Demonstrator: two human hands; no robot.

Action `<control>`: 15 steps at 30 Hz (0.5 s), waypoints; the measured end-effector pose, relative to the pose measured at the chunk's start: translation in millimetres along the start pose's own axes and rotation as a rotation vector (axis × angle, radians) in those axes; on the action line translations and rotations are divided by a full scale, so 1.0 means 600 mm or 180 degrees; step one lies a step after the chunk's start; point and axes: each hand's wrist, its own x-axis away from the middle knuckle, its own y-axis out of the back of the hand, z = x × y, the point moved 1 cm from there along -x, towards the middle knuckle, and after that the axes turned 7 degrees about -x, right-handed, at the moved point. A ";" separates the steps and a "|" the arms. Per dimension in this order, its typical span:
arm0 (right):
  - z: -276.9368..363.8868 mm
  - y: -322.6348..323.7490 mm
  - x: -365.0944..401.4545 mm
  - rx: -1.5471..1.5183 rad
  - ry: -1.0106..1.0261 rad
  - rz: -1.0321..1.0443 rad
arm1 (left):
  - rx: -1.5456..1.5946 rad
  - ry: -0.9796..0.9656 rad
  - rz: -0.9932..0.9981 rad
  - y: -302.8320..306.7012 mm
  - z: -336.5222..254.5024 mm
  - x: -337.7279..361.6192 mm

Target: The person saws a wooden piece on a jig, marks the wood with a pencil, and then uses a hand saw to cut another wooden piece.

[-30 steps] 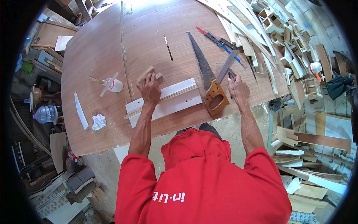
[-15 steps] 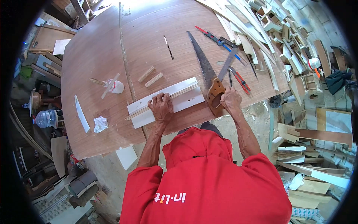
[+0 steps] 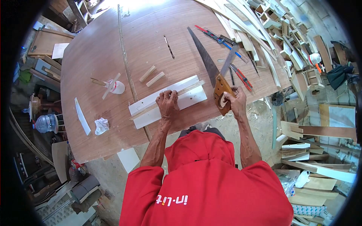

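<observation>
Curling over thin wooden strips (image 3: 192, 87) on a white board (image 3: 151, 117), the left hand (image 3: 167, 101) likely steadies them; whether it pinches, I cannot tell. Rightward, the right hand (image 3: 236, 101) grips a handsaw (image 3: 220, 85) by its handle, presumably for control. Beyond the left hand lie two short wood pieces (image 3: 155, 79).

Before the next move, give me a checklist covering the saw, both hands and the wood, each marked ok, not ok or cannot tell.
1. Saw gripped: ok, the right hand holds the handsaw by its handle.
2. Wood covered by a hand: ok, the left hand rests on the long striped wood lying along the white board.
3. Blade away from the left hand: ok, they are apart.
4. Blade on the wood, if a cut follows: not ok, it is off to the right.
5. Cutting mark on the wood: cannot tell, too small to see.
</observation>
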 end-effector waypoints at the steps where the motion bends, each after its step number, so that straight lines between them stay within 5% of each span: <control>1: -0.001 0.006 0.014 -0.0285 0.0121 0.0031 | 0.0013 -0.0012 -0.0011 -0.005 -0.009 -0.004; 5: 0.017 0.020 0.083 -0.1153 0.0453 0.0129 | 0.0149 -0.0112 0.0102 -0.028 -0.052 -0.022; 15: -0.021 0.081 0.233 -0.0822 0.0236 -0.0104 | 0.0164 -0.0134 0.0211 -0.064 -0.126 -0.057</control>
